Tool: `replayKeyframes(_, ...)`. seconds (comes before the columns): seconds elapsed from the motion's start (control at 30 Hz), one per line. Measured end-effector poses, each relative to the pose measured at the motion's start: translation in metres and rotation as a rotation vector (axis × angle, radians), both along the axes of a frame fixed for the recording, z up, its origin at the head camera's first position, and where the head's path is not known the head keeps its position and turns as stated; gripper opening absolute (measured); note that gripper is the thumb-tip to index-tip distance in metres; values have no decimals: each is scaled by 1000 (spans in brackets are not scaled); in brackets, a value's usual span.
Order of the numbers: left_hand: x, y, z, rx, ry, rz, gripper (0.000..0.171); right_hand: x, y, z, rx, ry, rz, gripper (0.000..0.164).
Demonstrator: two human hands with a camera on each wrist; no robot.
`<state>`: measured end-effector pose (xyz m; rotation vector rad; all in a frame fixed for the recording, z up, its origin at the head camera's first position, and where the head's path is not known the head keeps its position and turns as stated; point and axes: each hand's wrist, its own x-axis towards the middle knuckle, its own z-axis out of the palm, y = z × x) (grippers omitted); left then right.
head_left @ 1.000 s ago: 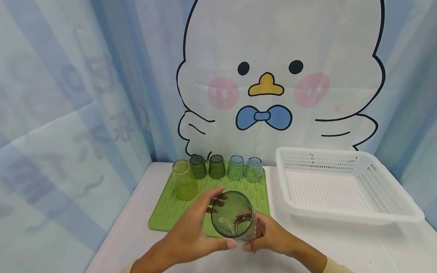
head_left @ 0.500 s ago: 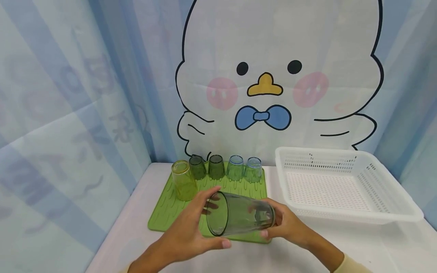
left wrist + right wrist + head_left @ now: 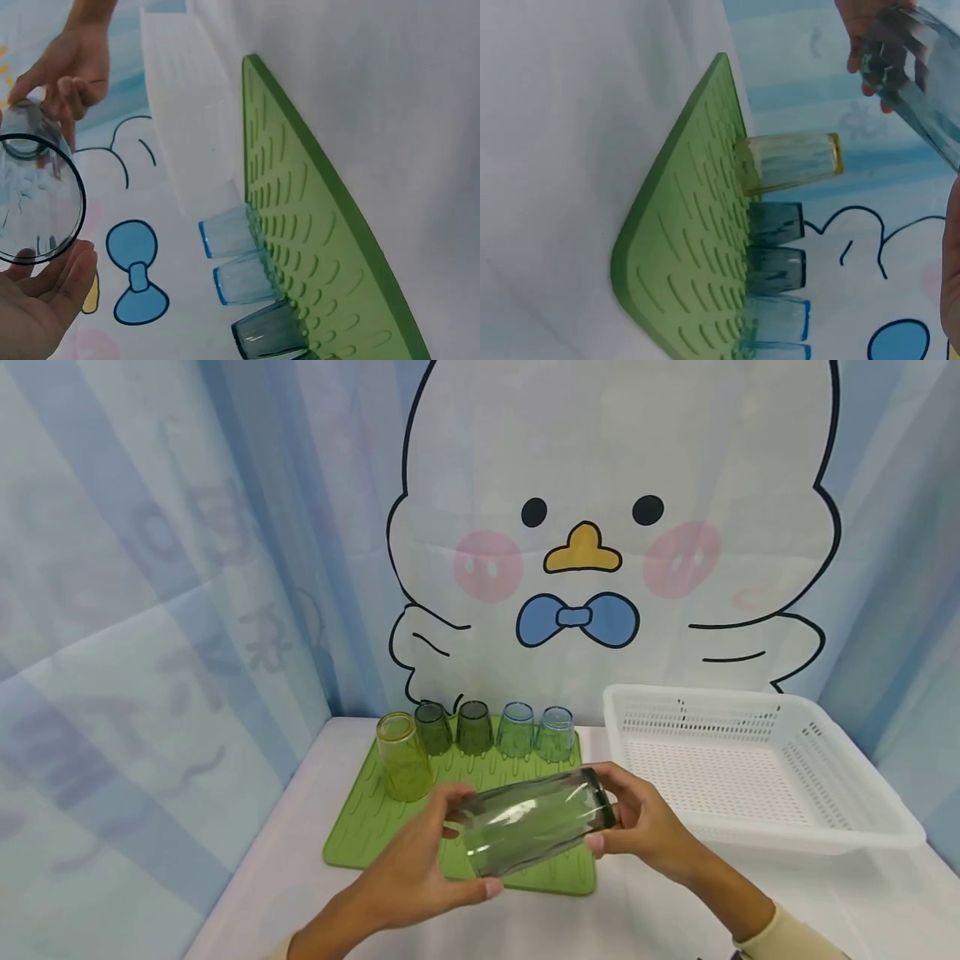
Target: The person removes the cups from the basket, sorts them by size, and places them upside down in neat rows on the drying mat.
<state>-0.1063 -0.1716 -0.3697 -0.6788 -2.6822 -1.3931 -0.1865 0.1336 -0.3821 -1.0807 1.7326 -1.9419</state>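
A tall, clear grey drinking glass (image 3: pixel 536 822) is held in the air over the front of the green drying mat (image 3: pixel 358 835). It lies nearly sideways, its base up to the right and its mouth to the lower left. My right hand (image 3: pixel 648 822) grips the base end. At the mouth end, my left hand (image 3: pixel 412 860) curls round the glass, fingers behind and thumb below. The left wrist view looks at the dark rim of the glass (image 3: pixel 81 199), with left fingers beside it. Part of the glass (image 3: pixel 911 71) also shows in the right wrist view.
On the mat, a tall yellow glass (image 3: pixel 405 760) stands upside down at left. Along the back edge stand two small dark glasses (image 3: pixel 474 731) and two blue-rimmed ones (image 3: pixel 516 732). A white perforated basket (image 3: pixel 622 760) sits at right, before a printed curtain (image 3: pixel 465 443).
The glass has turned from its mouth facing me to lying sideways, its base swinging right and up. My right hand has moved right and up with the base; the left stays nearly in place.
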Motion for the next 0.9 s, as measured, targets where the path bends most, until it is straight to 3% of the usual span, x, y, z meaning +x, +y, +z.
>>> replayKeyframes(0.2,-6,0,-12,-50,-93,-1,88,4,-12,9,-12,57,-39,60)
replayKeyframes(0.43,-8,-2,-23,-58,-161,0,86,11,-27,12,-19,4,-46,58)
replayKeyframes(0.73,-7,-17,-31,-98,-176,16,97,6,-40,12,-37,54,-31,57)
replayKeyframes(0.9,-11,-37,-38,-87,-190,62,90,2,-46,15,-7,68,-46,58)
